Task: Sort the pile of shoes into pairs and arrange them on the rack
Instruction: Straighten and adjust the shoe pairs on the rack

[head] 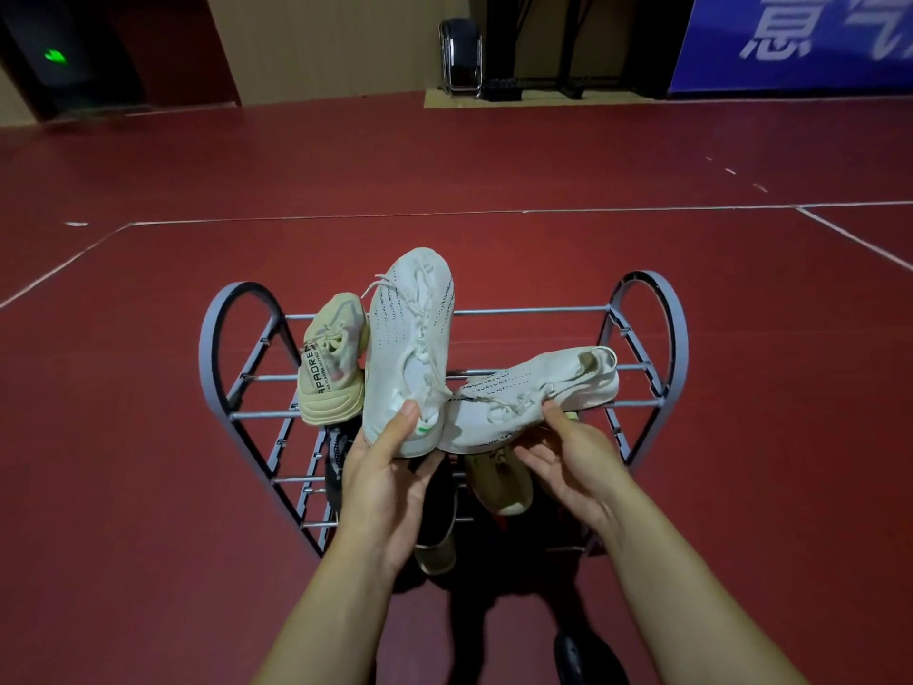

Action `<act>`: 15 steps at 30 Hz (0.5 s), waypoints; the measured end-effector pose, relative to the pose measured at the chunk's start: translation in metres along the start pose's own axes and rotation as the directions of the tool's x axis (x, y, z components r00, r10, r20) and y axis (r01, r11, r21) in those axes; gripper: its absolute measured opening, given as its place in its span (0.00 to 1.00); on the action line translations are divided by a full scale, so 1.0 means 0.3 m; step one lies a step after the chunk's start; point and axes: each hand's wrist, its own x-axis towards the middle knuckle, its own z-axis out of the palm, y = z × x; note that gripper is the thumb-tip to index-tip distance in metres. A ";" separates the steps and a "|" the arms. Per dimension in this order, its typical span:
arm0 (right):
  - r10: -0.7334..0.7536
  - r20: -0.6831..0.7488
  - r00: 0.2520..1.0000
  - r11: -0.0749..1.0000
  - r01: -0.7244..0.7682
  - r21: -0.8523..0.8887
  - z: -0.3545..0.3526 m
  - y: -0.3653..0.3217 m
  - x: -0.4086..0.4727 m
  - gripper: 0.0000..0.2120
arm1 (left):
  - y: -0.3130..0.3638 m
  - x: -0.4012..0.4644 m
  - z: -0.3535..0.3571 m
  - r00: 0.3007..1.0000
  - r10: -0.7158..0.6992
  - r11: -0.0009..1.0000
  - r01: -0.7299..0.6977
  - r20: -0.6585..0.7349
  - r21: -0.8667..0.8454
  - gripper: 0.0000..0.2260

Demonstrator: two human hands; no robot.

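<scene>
left hand [390,467]: grips the heel of a white knit shoe [410,348], thumb on top, fingers curled under the sole; shoe points away, toe up over the top rails.
right hand [568,462]: palm up under the second white shoe [533,398], thumb pinching near its collar; fingers look loosely spread, so the hold seems light.
white pair: both shoes held above the rack [647,328], heels touching between the hands, second one lying crosswise on its side; neither looks set down yet.
beige shoe [333,360]: rests on the top tier at the left, heel toward the camera, printed heel strap visible.
other shoes: a dark knit shoe [336,452] on a lower tier at left; a tan shoe [499,482] lower down, under the right hand; another tan sole [435,551] and dark shapes below, too shadowed to tell apart.
progress: early to middle, as a judgement; one pair matched in hand, beige shoe lacks its partner beside it, lower shoes unsorted.
left to do: place the white pair side by side, pair up the rest.
surface: red sports floor [148,437] with white lines.
room: dim hall, folding chair [462,56] by the far wall, blue banner [800,37] at right.
</scene>
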 end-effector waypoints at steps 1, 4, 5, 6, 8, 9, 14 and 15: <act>-0.029 -0.010 1.000 1.000 0.029 0.011 0.002 0.007 -0.005 0.15 | -0.002 -0.001 0.003 1.000 -0.002 1.000 0.002 0.001 0.002 0.23; -0.139 -0.057 0.989 0.988 0.143 0.059 0.020 0.032 -0.014 0.13 | -0.006 -0.007 0.013 1.000 -0.004 1.000 0.004 -0.020 0.010 0.23; -0.172 -0.063 0.983 0.979 0.178 0.104 0.030 0.038 -0.014 0.13 | -0.008 -0.008 0.017 1.000 -0.006 1.000 0.006 -0.023 0.010 0.24; -0.193 -0.069 0.979 0.967 0.202 0.158 0.039 0.042 -0.013 0.14 | -0.009 -0.010 0.020 1.000 -0.007 1.000 0.007 -0.024 0.009 0.24; -0.198 -0.063 0.978 0.957 0.207 0.205 0.053 0.046 -0.008 0.20 | -0.013 -0.013 0.028 1.000 -0.011 1.000 0.011 -0.022 0.002 0.25; -0.187 -0.039 0.982 0.968 0.191 0.164 0.058 0.049 -0.006 0.22 | -0.016 -0.012 0.031 1.000 -0.013 1.000 0.013 -0.024 -0.001 0.26; -0.036 0.101 0.994 0.999 0.036 -0.001 0.036 0.061 -0.011 0.25 | -0.033 -0.009 0.035 0.998 -0.042 0.999 0.042 -0.041 -0.003 0.25; -0.015 0.098 0.995 1.000 0.017 -0.021 0.026 0.053 -0.015 0.26 | -0.038 -0.009 0.038 0.998 -0.046 0.999 0.046 -0.039 0.005 0.25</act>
